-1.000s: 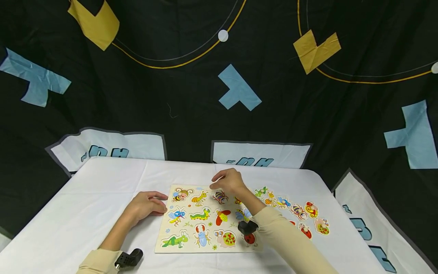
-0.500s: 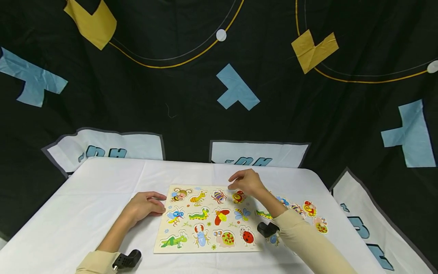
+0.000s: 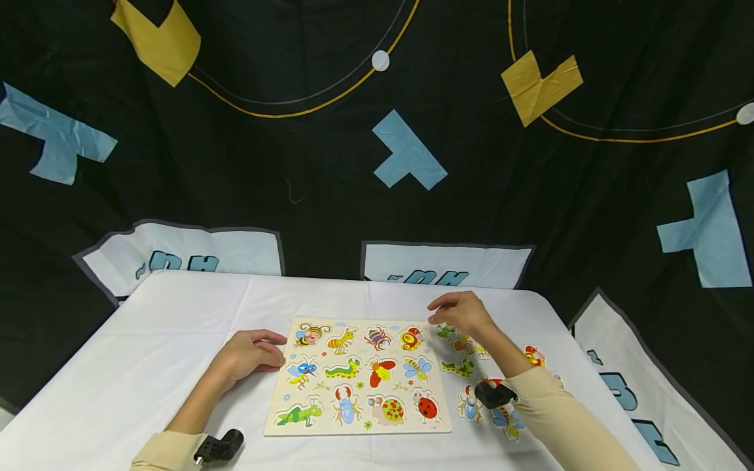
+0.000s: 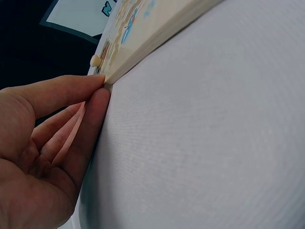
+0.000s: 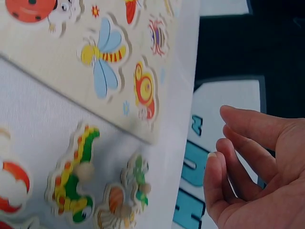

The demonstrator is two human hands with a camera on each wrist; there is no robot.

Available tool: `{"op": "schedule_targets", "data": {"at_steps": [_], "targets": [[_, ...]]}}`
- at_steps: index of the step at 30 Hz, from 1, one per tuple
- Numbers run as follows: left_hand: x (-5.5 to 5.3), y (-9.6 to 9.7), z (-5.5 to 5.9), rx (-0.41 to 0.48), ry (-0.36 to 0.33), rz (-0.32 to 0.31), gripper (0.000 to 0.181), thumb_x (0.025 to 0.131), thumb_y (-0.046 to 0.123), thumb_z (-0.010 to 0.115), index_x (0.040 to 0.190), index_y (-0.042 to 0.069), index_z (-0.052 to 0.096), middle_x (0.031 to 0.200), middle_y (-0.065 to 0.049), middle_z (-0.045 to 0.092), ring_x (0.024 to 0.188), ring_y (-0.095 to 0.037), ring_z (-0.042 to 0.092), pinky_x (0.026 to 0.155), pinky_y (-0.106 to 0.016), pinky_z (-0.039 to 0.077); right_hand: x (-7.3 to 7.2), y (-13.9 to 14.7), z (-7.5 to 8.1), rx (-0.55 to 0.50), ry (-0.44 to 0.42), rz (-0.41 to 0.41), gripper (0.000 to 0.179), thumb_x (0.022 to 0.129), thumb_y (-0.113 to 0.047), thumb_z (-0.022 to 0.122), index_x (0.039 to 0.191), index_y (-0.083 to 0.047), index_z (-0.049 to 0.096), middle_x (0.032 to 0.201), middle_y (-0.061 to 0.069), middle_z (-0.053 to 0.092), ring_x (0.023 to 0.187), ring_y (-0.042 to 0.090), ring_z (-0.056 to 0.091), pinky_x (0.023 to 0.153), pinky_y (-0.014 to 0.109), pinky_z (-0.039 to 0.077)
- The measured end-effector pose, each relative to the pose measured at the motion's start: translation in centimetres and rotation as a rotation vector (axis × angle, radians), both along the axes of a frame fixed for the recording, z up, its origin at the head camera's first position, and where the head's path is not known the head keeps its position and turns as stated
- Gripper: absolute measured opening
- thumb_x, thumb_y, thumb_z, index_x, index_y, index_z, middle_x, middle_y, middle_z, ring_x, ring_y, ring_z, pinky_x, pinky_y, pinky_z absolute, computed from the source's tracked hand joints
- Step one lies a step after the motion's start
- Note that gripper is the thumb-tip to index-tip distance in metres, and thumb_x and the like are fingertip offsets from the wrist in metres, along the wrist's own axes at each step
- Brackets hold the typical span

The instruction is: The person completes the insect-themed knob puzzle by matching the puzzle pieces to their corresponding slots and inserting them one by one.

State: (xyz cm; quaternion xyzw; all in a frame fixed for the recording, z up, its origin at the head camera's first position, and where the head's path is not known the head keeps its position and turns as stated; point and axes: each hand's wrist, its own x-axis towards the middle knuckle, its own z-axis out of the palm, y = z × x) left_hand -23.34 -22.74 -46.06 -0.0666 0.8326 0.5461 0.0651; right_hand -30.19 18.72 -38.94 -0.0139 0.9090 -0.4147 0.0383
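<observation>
A pale wooden insect puzzle board [image 3: 358,345] lies flat on the table. At its left edge is my left hand [image 3: 250,356]; in the left wrist view, the fingertips pinch the board's corner [image 4: 157,29]. My right hand [image 3: 465,315] hovers over the far right corner, fingers loosely bent and holding nothing, as the right wrist view also shows. Below that hand lie loose knobbed pieces: a caterpillar piece [image 5: 74,176], a green insect piece [image 5: 138,179] and an orange striped one [image 5: 114,210]. Board pictures such as the ladybird [image 3: 427,407] show in full.
More loose pieces lie right of the board, among them a blue beetle piece [image 3: 470,404] and a blue-winged bee piece [image 3: 508,420]; the right forearm hides some. A white cloth [image 3: 147,366] covers the table. Behind hangs a black curtain [image 3: 330,196].
My right hand has moved right along the board's far edge, from above the spider picture to the far right corner, uncovering the right-hand pictures. The left hand stays at the left edge.
</observation>
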Motion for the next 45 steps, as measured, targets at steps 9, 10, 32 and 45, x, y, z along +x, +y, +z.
{"op": "schedule_targets", "data": {"at_steps": [9,10,32,45], "targets": [[-0.1,-0.1,-0.4,0.030,-0.008,-0.002,0.051,0.076,0.000,0.081,0.124,-0.007,0.065,0.082,-0.007,0.075,0.076,-0.017,0.071,0.070,-0.031,0.060,-0.2,2.9,0.2,-0.067,-0.056,-0.019,0.032,0.084,-0.016,0.079,0.114,-0.005,0.075,0.104,0.007,0.075,0.099,0.026,0.065,0.100,0.054,0.048],[-0.1,-0.1,-0.4,0.030,-0.006,-0.002,0.051,0.076,0.000,0.081,0.124,-0.006,0.065,0.082,-0.007,0.075,0.077,-0.017,0.071,0.070,-0.031,0.060,-0.2,3.2,0.2,-0.074,-0.062,-0.023,0.032,0.085,-0.016,0.078,0.115,-0.005,0.075,0.104,0.007,0.075,0.100,0.026,0.065,0.100,0.054,0.047],[0.2,0.2,-0.1,0.005,-0.007,0.022,0.049,0.076,0.002,0.081,0.123,-0.003,0.067,0.083,-0.007,0.076,0.077,-0.016,0.071,0.070,-0.029,0.059,-0.1,7.0,-3.5,-0.038,-0.129,-0.074,0.028,0.086,-0.018,0.076,0.112,-0.008,0.076,0.124,0.014,0.070,0.104,0.028,0.061,0.092,0.045,0.047],[0.1,0.2,-0.3,-0.004,-0.002,0.033,0.048,0.076,0.003,0.081,0.122,-0.002,0.068,0.083,-0.007,0.076,0.077,-0.017,0.070,0.070,-0.030,0.059,-0.1,7.4,-4.5,-0.018,-0.136,-0.043,0.030,0.082,-0.018,0.080,0.110,-0.008,0.078,0.119,0.013,0.072,0.096,0.022,0.060,0.080,0.033,0.045]]}}
